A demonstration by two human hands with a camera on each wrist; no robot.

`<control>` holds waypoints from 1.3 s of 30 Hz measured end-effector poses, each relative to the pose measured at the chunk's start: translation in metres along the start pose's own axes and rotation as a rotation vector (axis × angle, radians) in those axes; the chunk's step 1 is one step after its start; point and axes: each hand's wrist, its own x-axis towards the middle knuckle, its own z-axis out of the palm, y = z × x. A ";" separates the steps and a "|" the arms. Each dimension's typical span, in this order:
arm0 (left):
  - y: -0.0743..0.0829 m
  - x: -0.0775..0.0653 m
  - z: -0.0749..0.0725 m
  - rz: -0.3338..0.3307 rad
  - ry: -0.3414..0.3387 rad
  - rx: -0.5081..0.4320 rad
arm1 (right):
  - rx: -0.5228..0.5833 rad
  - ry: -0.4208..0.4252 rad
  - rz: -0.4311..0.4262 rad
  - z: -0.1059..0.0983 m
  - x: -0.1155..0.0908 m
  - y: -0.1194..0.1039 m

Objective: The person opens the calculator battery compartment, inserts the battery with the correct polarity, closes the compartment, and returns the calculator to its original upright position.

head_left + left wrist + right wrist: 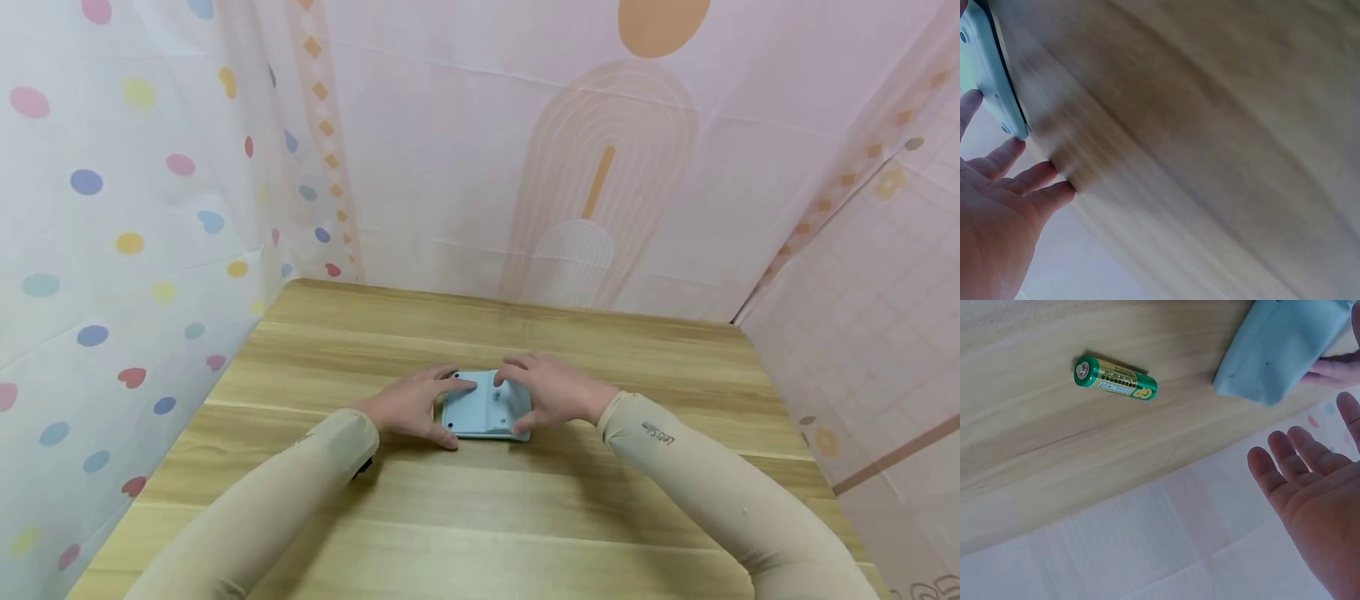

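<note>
At nine o'clock, the left hand (408,407) touches the pale-blue device (472,407), fingers splayed. At three o'clock, the right hand (553,388) arches over its end, thumb and fingers wide; the device lies on the wooden table (465,525).

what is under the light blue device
The wooden table lies beneath the light blue device and shows around it. The device's underside and the patch directly below are covered, so anything there cannot be seen.
</note>
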 end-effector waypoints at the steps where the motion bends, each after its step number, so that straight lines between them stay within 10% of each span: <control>1: 0.000 0.000 0.000 -0.001 -0.001 -0.003 | -0.015 -0.007 -0.002 0.001 0.001 0.000; 39: 0.000 0.005 0.003 -0.032 -0.024 0.014 | -0.002 -0.147 0.007 0.010 0.022 0.001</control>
